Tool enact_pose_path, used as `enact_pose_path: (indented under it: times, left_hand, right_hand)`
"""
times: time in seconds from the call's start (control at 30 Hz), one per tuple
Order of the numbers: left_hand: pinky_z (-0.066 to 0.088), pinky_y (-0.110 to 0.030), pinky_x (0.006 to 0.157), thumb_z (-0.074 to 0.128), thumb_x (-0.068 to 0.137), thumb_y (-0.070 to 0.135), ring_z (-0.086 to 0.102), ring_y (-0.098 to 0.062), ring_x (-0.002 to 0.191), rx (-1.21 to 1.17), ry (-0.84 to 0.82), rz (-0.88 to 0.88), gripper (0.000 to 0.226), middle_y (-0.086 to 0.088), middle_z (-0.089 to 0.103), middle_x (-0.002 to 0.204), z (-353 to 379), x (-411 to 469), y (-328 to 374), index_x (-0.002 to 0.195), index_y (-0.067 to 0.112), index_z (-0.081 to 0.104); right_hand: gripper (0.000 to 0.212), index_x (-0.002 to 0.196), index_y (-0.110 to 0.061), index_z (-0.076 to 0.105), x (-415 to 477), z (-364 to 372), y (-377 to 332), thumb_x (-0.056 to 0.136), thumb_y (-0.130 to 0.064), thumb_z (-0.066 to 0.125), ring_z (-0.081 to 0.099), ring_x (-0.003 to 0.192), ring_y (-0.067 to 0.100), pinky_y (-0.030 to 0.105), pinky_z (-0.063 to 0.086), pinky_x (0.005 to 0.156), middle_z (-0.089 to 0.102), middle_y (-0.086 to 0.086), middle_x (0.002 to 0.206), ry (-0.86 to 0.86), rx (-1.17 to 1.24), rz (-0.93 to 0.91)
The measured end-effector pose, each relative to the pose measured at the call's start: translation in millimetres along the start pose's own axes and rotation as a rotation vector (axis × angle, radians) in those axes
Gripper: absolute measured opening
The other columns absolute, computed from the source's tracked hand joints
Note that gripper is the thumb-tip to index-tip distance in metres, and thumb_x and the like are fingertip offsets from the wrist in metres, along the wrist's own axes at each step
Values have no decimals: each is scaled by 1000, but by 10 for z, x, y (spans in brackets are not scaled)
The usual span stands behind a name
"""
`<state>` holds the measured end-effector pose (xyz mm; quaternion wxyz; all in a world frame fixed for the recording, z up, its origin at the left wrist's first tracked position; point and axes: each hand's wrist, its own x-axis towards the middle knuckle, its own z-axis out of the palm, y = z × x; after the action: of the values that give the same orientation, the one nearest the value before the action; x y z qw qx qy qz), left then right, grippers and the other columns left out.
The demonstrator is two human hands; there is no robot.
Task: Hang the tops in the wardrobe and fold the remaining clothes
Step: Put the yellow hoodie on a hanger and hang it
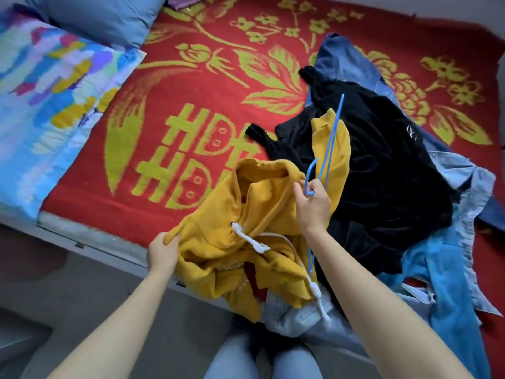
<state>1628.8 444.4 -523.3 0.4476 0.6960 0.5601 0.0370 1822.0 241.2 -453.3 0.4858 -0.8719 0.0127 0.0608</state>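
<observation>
A mustard-yellow hoodie (240, 214) with white drawstrings lies bunched at the near edge of the bed. My left hand (162, 251) grips its left edge. My right hand (311, 206) holds a thin blue hanger (330, 143) by its hook, over the hoodie's neck; part of the hanger runs inside the yellow fabric. A black garment (382, 170) lies just right of the hoodie. Under and beside it are blue denim clothes (448, 272) and a light-blue shirt (461, 170).
The bed is covered by a red blanket (207, 86) with yellow-green flowers. A folded multicoloured quilt (46, 105) and a blue pillow (103, 17) lie at the left. Pale jeans (295, 315) hang over the bed's near edge. Grey floor lies below.
</observation>
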Motion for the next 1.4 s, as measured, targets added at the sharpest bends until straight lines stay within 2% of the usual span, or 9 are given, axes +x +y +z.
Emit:
enact_pose_path:
  times: [0.13,0.4,0.57,0.77,0.9,1.07,1.17,1.3,1.4]
  left_hand:
    - [36,-44,94,56,90,23,43,-38,119,389,-119,-87,40,-18,53,123,83,-14,-225,127,11,49]
    - [28,-43,105,48,96,25,26,-30,135,492,-302,86,49,-5,33,148,403,98,-180,143,19,34]
    - [44,-33,80,56,93,32,56,-24,92,158,-490,38,47,-11,60,111,761,250,42,136,16,44]
    - [49,-38,79,63,84,14,63,-35,95,185,-468,-121,39,-19,65,105,1189,356,157,121,8,53]
    - [38,-21,39,59,84,1,50,-11,41,-78,-352,-240,11,-5,56,61,1011,413,51,92,5,66]
    - [33,-20,41,46,84,-9,41,-18,47,-255,-29,-419,26,-8,57,62,478,459,-491,75,7,65]
    - [34,-14,35,42,84,-10,41,-18,47,-297,78,-497,27,-9,57,60,349,400,-698,77,2,66]
    - [42,-29,62,48,82,-3,52,-28,65,-119,68,-489,30,-7,62,67,380,328,-700,67,14,67]
    - [43,-39,84,54,82,4,53,-34,97,354,28,-250,21,-7,63,94,473,300,-544,74,17,70]
  right_hand:
    - [23,77,-11,44,-145,120,378,89,-21,61,52,72,28,27,26,59,55,6,75,-97,-217,137]
    - [23,74,-14,39,-503,482,719,89,-13,58,57,87,30,36,42,70,64,11,92,-412,-366,9]
    - [14,89,-3,50,-350,632,705,86,-12,60,57,90,29,41,47,75,62,12,95,-464,-452,8]
    - [9,88,-6,47,-237,750,563,88,-8,56,57,101,29,39,46,80,63,14,107,-508,-448,-142]
    - [23,112,-5,52,-147,884,461,91,-14,52,57,100,31,42,46,81,63,12,107,-604,-563,-390]
    - [50,141,-11,29,-185,1199,511,92,-14,38,57,101,33,41,43,73,59,8,119,-917,-888,-629]
    - [37,128,-11,37,-218,1233,657,91,-11,38,57,99,34,37,37,64,57,7,119,-978,-988,-631]
    - [20,107,-13,47,-179,1072,715,88,-13,54,59,93,32,35,36,60,60,8,100,-926,-1080,-781]
    - [40,77,-13,66,-196,947,693,46,-18,90,58,52,22,24,39,40,58,2,58,-788,-1085,-906]
